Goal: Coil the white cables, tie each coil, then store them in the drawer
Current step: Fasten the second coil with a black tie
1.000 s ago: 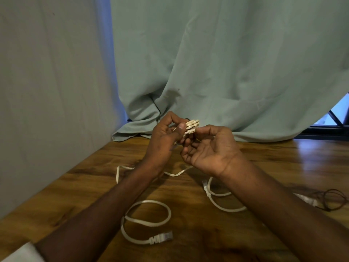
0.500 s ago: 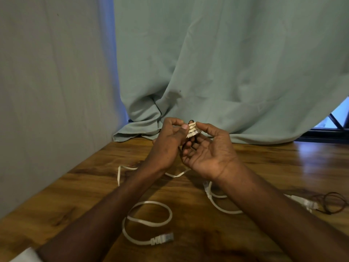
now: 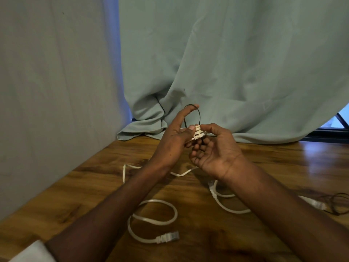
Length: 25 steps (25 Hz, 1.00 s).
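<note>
1. My left hand (image 3: 174, 137) and right hand (image 3: 213, 148) meet above the table (image 3: 283, 167), the coil (image 3: 198, 132) pinched between them.
2. A tie loop (image 3: 196, 115) rises from the coil over my left forefinger.
3. One loose cable (image 3: 151, 222) lies below my left forearm; another (image 3: 226, 205) lies under my right forearm.
4. The curtain (image 3: 226, 72) hangs behind the table.

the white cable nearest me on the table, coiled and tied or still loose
Loose. The nearest white cable lies in one open loop on the table, its plug end free, with no tie round it.
</note>
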{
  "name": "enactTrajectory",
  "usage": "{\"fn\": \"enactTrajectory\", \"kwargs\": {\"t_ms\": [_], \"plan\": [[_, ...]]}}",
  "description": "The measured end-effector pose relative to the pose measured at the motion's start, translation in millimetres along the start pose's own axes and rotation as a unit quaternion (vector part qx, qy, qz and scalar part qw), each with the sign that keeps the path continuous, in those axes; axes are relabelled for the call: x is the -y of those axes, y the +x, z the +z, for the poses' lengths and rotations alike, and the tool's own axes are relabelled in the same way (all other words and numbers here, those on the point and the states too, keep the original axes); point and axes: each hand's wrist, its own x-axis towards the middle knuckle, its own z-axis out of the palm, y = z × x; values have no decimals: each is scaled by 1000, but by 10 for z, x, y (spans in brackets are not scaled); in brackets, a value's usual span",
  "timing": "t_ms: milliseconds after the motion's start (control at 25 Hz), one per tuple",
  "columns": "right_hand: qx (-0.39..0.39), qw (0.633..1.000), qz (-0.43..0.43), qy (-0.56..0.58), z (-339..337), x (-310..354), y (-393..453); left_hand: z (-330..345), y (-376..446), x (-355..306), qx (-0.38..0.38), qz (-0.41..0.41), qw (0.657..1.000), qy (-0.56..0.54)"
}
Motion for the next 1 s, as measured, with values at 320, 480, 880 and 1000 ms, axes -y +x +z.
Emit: {"fn": "enactTrajectory", "kwargs": {"t_ms": [320,480,880,1000], "plan": [[58,992,-76,-76,123,-103,-55,-50,32,57,-172,3,985,-25],[23,961,-176,-212,126,-168,-158,-119,63,75,-223,22,974,-34],[66,850,-224,-472,173,-133,-283,-490,213,177,-316,-17,948,-20],[120,890,-177,-404,170,-48,-291,-571,187,182,-292,-44,955,-32]]}}
